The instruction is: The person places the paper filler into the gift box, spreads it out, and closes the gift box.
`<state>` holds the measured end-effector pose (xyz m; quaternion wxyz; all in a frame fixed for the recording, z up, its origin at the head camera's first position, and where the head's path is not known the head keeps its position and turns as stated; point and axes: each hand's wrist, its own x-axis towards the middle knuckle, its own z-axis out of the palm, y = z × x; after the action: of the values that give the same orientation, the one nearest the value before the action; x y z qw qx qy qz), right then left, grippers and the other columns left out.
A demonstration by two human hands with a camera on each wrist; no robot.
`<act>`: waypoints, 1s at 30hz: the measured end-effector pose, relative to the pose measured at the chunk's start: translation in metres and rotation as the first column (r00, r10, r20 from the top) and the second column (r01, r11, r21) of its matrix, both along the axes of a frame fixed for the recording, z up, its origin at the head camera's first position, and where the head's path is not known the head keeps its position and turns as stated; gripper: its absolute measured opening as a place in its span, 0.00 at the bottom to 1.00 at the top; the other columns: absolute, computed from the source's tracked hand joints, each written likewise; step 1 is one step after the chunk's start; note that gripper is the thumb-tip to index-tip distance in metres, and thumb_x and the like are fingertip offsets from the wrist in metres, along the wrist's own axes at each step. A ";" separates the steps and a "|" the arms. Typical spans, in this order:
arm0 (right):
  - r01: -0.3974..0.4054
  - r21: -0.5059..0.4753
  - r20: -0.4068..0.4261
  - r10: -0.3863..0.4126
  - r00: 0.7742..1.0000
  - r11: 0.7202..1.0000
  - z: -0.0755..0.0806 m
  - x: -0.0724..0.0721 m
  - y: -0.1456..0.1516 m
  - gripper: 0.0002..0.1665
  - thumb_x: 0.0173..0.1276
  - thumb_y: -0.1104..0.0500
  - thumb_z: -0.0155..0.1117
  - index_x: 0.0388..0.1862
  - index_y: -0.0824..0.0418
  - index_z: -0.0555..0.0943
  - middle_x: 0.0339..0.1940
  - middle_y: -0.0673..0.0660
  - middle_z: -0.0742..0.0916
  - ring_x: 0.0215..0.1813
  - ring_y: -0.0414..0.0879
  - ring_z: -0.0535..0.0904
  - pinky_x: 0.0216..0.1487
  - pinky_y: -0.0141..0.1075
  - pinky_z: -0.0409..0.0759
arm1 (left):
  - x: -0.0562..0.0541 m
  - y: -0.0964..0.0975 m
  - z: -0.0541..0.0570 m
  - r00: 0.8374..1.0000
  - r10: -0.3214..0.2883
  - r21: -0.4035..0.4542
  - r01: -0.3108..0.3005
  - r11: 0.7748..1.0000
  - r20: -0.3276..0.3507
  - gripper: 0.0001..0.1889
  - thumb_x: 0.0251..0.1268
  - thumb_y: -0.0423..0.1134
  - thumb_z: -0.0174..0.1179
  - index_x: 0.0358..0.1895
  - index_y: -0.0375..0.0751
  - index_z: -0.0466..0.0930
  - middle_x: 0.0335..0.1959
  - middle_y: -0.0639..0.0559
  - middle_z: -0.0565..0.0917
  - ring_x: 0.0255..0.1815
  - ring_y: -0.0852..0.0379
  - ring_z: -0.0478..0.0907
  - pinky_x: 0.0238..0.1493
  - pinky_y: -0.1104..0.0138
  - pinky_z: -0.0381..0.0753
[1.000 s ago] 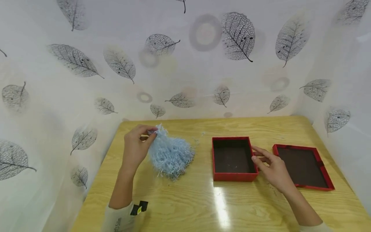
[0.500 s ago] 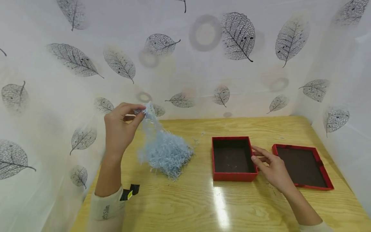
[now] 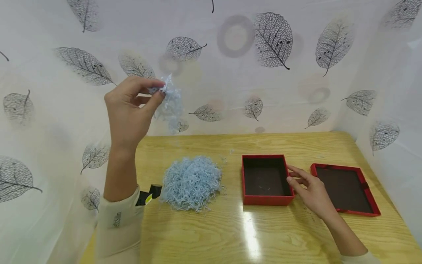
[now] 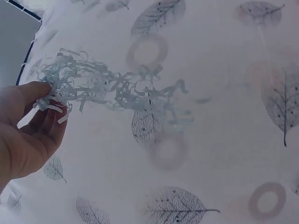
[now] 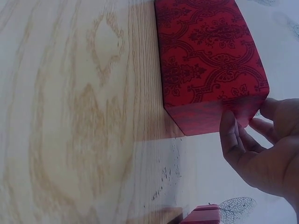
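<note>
Pinching a loose tuft of blue shredded paper between thumb and fingertips of left hand, with next to no gap. Held up high against the leaf-print sheet, well clear of the pile on the table. Caught only at one end, judging by left wrist view; otherwise hanging free and tangled.

Likely to shed strands: too small a pinch for such a springy bundle. Could scatter bits between pile and red box if swung fast or loosened early. Already dotted with stray shreds just right of the pile. Could also skid or tilt the box if pushed from one side only by right hand. Can't tell there whether gripping the wall or just bracing it: bent, with thumb at the rim and other fingers against the outer face.

Pose-wise: on the left, raised at the wrist, nearly upright along the forearm out of the pale sleeve, pointing right at the tips. On the right, reaching in low and slanted from the near corner, passing just beside the shallower red lid.
</note>
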<state>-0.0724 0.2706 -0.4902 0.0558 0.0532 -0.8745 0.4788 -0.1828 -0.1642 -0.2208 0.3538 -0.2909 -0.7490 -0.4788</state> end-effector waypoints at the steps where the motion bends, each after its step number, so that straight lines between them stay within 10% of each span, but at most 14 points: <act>1: 0.002 0.000 -0.001 -0.002 1.000 1.000 0.000 0.000 0.000 0.29 0.81 0.56 0.64 0.78 0.54 0.75 0.57 0.65 0.87 0.47 0.31 0.85 0.29 0.34 0.82 | -0.001 0.005 0.002 1.000 -0.028 -0.005 0.028 1.000 -0.001 0.07 0.66 0.25 0.72 0.45 0.28 0.90 0.40 0.48 0.88 0.41 0.58 0.88 0.41 0.69 0.89; 14: -0.009 0.008 -0.016 0.009 1.000 1.000 -0.005 -0.003 0.001 0.28 0.82 0.56 0.63 0.78 0.56 0.75 0.57 0.64 0.87 0.45 0.32 0.85 0.31 0.35 0.84 | 0.003 0.114 -0.022 0.935 -0.326 -0.108 0.342 0.934 0.139 0.07 0.66 0.25 0.71 0.46 0.33 0.90 0.42 0.47 0.88 0.38 0.60 0.85 0.39 0.67 0.89; 21: 0.025 0.020 -0.017 -0.025 1.000 0.999 -0.006 -0.001 -0.001 0.28 0.82 0.55 0.63 0.78 0.56 0.75 0.55 0.64 0.88 0.42 0.38 0.86 0.29 0.34 0.81 | -0.003 0.171 -0.076 0.867 -0.391 -0.211 0.464 0.860 0.308 0.07 0.72 0.31 0.69 0.50 0.39 0.90 0.48 0.49 0.88 0.43 0.62 0.84 0.43 0.74 0.86; 30: 0.031 0.023 -0.016 -0.031 0.999 0.999 -0.003 0.000 0.000 0.28 0.82 0.55 0.63 0.78 0.57 0.76 0.55 0.65 0.88 0.46 0.43 0.88 0.33 0.34 0.84 | -0.019 0.201 -0.161 0.846 -0.309 -0.382 0.484 0.787 0.434 0.09 0.74 0.37 0.68 0.54 0.45 0.89 0.51 0.54 0.88 0.48 0.62 0.84 0.49 0.73 0.84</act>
<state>-0.0728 0.2702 -0.4930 0.0694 0.0439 -0.8802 0.4674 -0.2022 0.0366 -0.3816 0.0218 -0.4323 -0.8140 -0.3872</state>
